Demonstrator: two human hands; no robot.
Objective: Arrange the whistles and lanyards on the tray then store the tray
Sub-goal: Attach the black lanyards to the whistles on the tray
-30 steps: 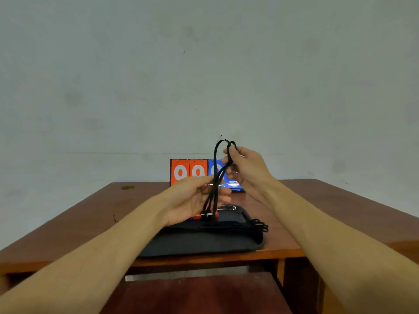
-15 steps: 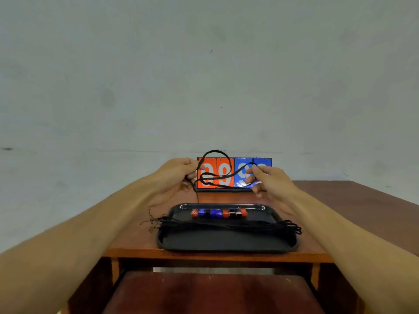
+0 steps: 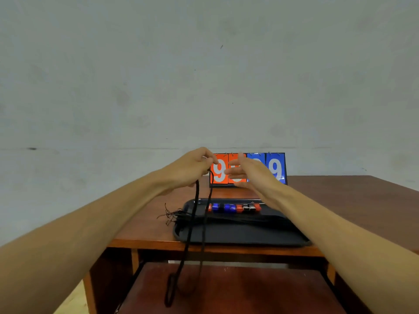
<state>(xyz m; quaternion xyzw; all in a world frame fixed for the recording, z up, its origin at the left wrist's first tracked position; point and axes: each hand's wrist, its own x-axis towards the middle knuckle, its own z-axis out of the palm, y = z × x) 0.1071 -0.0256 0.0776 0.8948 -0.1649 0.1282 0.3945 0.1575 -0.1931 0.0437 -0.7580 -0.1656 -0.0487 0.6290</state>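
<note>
1. black lanyard (image 3: 191, 223) hangs in a long loop from our left hand (image 3: 192, 169), which pinches its top end with curled fingers. the loop's bottom drops past the bench (image 3: 340, 200) front edge.
2. right hand (image 3: 248, 174) is open with fingers spread, holding nothing, just beside the left. it's blurred.
3. tray (image 3: 238, 237) sits near the bench front edge. whistles (image 3: 234, 207) lie in a row along its far side. other lanyards (image 3: 226, 218) are bundled across its middle, their ends poking over the left rim.
4. step, we judge: arranging. this lanyard isn't laid down yet and storing hasn't begun.
5. next calls for the right hand to catch the dangling loop, fold it, and lay it along the bundle without dragging the whistles.
</note>
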